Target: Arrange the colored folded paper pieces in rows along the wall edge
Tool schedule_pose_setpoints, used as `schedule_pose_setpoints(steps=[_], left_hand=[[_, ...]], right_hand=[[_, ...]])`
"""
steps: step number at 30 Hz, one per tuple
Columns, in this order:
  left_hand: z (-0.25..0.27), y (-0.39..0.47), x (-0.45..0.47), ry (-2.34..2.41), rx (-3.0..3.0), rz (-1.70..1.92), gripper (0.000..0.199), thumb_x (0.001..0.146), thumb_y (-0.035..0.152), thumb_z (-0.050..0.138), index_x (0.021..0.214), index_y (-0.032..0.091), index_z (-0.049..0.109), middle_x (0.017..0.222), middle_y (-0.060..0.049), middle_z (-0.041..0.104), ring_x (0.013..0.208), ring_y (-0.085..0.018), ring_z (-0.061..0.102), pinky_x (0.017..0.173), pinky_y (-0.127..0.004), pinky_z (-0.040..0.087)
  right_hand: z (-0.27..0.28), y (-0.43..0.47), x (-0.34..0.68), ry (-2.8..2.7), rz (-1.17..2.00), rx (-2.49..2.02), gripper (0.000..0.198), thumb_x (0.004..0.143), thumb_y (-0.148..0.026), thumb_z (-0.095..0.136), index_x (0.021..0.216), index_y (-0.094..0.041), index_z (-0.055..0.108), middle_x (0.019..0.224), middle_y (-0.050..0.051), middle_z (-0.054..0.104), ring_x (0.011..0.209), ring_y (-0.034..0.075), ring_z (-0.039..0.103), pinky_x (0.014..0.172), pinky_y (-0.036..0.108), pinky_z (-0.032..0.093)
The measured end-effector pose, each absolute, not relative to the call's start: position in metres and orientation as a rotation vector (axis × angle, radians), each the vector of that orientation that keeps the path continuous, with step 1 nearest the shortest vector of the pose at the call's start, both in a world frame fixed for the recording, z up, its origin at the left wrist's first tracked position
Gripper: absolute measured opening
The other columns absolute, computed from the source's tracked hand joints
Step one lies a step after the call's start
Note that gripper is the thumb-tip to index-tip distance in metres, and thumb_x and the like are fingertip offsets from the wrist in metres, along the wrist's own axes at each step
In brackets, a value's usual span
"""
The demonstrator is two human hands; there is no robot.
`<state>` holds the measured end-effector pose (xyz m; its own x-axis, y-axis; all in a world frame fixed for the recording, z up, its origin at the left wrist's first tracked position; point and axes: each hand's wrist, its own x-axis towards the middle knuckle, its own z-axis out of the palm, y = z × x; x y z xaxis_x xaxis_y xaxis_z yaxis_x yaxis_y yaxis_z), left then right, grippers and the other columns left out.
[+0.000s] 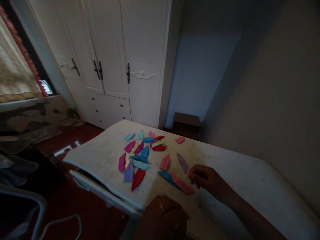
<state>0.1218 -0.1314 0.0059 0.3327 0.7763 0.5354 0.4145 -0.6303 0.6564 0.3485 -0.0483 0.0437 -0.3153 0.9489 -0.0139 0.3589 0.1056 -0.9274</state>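
At the near edge of the white table my left hand (162,216) is closed, its fingers curled and a ring on one of them. What its fingers hold, if anything, is hidden. Farther right, my right hand (207,178) has its fingers bent inward; I cannot make out anything between the fingertips. Just left of them lies a pink folded paper piece (182,184), overlapping a teal folded paper piece (168,178). A purple folded paper (182,162) and a pink pointed one (165,162) rest behind these. Several more, including a red one (138,179), form a loose cluster at left.
The table (95,148) has an open drawer (100,191) jutting from its near left side. A white wardrobe (145,40) stands behind, with a brown box-like cabinet (187,121) beside it. At lower left is a chair-like metal frame (37,200).
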Motion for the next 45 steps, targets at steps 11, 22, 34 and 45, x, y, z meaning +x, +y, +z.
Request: schedule_pose_setpoints(steps=[11, 22, 34, 45], left_hand=[[0.015, -0.069, 0.148, 0.958, 1.746, 0.884, 0.022, 0.088, 0.023, 0.053, 0.093, 0.017, 0.074, 0.085, -0.004, 0.073, 0.073, -0.015, 0.063, 0.063, -0.023, 0.043], [0.001, -0.077, 0.151, 0.95, 2.099, 0.859, 0.024, 0.083, 0.013, 0.054, 0.102, 0.023, 0.067, 0.102, -0.003, 0.068, 0.094, -0.019, 0.059, 0.085, -0.029, 0.045], [-0.003, -0.076, 0.158, 1.237, 2.309, 0.765, 0.02, 0.08, 0.019, 0.061, 0.1, 0.019, 0.065, 0.133, -0.01, 0.056, 0.122, -0.029, 0.049, 0.103, -0.046, 0.041], [-0.013, -0.069, 0.165, 1.51, 2.406, 0.835, 0.044, 0.082, 0.029, 0.061, 0.124, 0.015, 0.057, 0.141, -0.018, 0.049, 0.133, -0.034, 0.043, 0.107, -0.053, 0.04]], right_hand=[[0.032, 0.032, 0.315, -2.099, 0.9, -1.371, 0.031, 0.087, -0.043, 0.055, 0.099, -0.016, 0.063, 0.075, 0.002, 0.063, 0.066, 0.015, 0.056, 0.059, 0.026, 0.04], [0.036, 0.046, 0.285, -2.294, 0.793, -1.496, 0.022, 0.073, -0.025, 0.069, 0.093, -0.018, 0.063, 0.07, -0.002, 0.06, 0.065, 0.015, 0.054, 0.058, 0.025, 0.034], [0.033, 0.052, 0.302, -2.191, 0.656, -1.281, 0.011, 0.078, -0.024, 0.069, 0.079, -0.018, 0.059, 0.079, 0.001, 0.06, 0.072, 0.015, 0.055, 0.065, 0.027, 0.04], [0.05, 0.032, 0.341, -1.832, 0.931, -1.142, 0.029, 0.08, -0.047, 0.067, 0.082, -0.018, 0.059, 0.074, 0.001, 0.063, 0.065, 0.015, 0.062, 0.059, 0.027, 0.047]])
